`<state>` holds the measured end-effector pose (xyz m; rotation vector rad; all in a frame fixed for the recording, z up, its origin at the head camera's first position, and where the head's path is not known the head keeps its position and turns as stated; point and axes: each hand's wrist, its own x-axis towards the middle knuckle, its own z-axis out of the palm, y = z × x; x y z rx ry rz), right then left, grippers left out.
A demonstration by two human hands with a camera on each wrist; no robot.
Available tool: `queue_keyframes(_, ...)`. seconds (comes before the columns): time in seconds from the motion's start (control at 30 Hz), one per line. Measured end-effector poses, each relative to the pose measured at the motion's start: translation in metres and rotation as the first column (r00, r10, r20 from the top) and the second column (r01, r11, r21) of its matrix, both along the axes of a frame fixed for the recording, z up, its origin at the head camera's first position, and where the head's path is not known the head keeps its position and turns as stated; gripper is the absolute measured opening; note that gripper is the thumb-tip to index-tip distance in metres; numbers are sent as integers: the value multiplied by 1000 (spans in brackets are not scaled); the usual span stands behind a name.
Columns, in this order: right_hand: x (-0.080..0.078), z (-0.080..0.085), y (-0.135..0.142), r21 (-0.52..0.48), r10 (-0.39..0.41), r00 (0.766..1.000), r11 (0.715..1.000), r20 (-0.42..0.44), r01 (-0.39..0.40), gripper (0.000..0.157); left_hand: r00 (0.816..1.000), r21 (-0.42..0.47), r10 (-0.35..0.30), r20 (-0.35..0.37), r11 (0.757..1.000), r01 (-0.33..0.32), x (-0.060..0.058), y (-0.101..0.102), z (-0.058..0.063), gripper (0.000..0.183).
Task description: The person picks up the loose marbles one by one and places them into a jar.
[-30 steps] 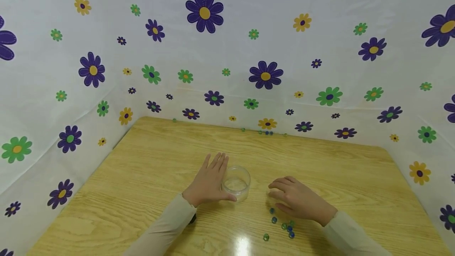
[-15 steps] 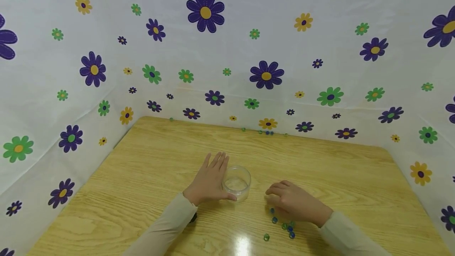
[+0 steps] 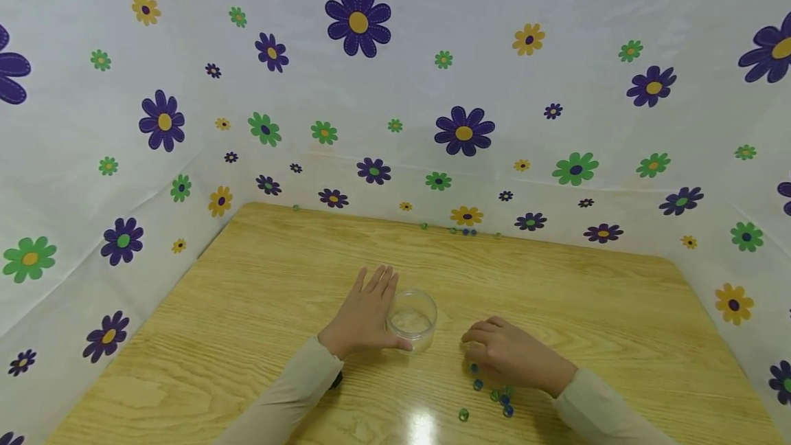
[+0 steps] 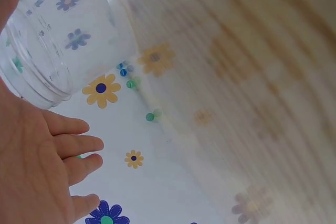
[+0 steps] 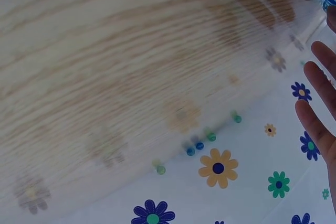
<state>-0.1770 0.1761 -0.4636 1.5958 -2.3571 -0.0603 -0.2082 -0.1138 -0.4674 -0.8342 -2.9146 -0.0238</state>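
Note:
My left hand stands upright beside a clear round jar. Its fingers are straight and spread along the far left side, and the thumb lies across the near wall. The left wrist view shows these fingers extended past the jar's threaded rim. To the right of the jar, my right hand is low over the table, fingertips down near a blue marble. In the right wrist view a fingertip is right at a blue-streaked marble, and the other fingers are loosely extended. The right thumb is hidden there.
Several blue and green glass marbles lie near the right hand, among them a green marble and a blue marble. More marbles line the table's back edge. Flowered white cloth encloses the wooden table at the back and sides.
My right hand has lowered and shifted slightly left and nearer, its fingers drawing together. A green marble at the back edge has rolled a little left. The left hand and jar have stayed put.

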Motion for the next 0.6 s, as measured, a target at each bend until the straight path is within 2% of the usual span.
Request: queue_keyframes(0.6, 1, -4, 0, 5, 10, 1000, 1000, -1, -10, 24, 1000, 10, -10, -4, 1000, 10, 0, 3, 1, 122)
